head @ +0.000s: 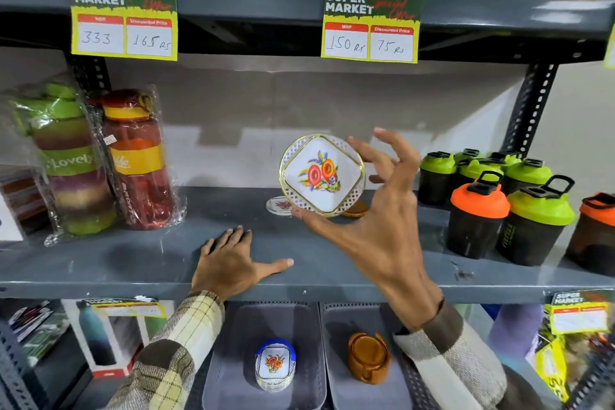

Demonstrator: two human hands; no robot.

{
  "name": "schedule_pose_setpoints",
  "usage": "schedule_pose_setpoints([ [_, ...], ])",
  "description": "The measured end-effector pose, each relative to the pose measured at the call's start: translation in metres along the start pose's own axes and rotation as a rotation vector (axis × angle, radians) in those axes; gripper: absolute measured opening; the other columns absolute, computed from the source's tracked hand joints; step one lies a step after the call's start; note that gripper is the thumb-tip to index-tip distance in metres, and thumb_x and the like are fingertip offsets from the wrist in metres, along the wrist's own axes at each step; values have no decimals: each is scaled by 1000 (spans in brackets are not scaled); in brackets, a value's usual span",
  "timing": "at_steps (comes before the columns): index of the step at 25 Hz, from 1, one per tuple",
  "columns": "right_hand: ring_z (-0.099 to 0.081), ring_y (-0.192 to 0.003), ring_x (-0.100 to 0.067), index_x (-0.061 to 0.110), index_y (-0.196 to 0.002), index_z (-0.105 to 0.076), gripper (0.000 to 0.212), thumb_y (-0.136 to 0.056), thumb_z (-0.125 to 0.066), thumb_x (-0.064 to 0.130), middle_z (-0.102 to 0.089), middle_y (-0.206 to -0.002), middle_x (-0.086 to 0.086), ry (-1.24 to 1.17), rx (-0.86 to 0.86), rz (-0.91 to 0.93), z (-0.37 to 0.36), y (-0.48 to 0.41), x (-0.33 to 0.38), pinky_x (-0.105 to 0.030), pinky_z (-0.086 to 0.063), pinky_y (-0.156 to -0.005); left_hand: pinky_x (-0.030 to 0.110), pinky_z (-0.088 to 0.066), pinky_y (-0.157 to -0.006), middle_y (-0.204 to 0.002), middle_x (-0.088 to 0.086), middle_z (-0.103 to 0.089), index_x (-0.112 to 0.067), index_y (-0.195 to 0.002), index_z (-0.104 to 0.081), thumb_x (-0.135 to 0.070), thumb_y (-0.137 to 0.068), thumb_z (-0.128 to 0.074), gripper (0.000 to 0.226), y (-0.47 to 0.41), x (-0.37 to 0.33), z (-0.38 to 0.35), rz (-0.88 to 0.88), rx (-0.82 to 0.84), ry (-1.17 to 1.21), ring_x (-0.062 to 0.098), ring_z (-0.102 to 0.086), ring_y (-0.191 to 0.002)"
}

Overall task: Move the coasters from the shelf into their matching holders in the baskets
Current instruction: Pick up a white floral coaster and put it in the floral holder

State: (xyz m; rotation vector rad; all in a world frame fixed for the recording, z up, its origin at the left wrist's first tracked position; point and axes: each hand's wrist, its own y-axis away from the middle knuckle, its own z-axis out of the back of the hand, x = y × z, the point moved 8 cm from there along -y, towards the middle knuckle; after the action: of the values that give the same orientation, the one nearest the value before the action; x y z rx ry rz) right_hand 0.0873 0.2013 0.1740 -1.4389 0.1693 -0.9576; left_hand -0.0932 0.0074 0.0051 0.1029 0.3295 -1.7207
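**Coaster held by its rim, a drop is the main risk**

The floral coaster (322, 175) is lifted above the shelf (166, 263), tilted face-out, pinched at its rim between the thumb below and fingertips on the right edge of the right hand (376, 210). That edge-only hold looks light; a slip would likely send it onto the shelf or past the edge.

The left hand (233, 260) lies flat and empty on the shelf.

Two more coasters remain behind it: a floral one (279, 205) and a brown one (356, 210), partly hidden.

Below, two baskets sit side by side. The left basket (213, 359) holds the blue holder (275, 363) with floral coasters; the right basket (336, 376) holds the brown holder (368, 356). Being adjacent, a misplacement is possible. The shelf edge may catch the coaster on the way down, and the bottles (479, 216) stand near the right hand.
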Motion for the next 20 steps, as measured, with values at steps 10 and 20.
schedule_pose_setpoints([
  [10,-57,-131,-13,25,-132,-29,105,-56,-101,34,-49,-147,-14,-23,-30,145,39,11,46,-20,-47,-101,43,-2,-127,-173,-3,-8,-20,-164,-16,-107,-58,-28,137,1,-2,-2,-3,82,-22,13,-6,-158],
  [20,-65,-116,-2,25,-132,-29,105,-55,-96,49,-68,-125,-1,-71,126,-24,24,21,34,-5,-43,-94,44,-5,-127,-171,-4,-16,-24,-162,-23,-108,-36,-15,152,4,-5,2,-12,74,13,16,-10,-157],
])
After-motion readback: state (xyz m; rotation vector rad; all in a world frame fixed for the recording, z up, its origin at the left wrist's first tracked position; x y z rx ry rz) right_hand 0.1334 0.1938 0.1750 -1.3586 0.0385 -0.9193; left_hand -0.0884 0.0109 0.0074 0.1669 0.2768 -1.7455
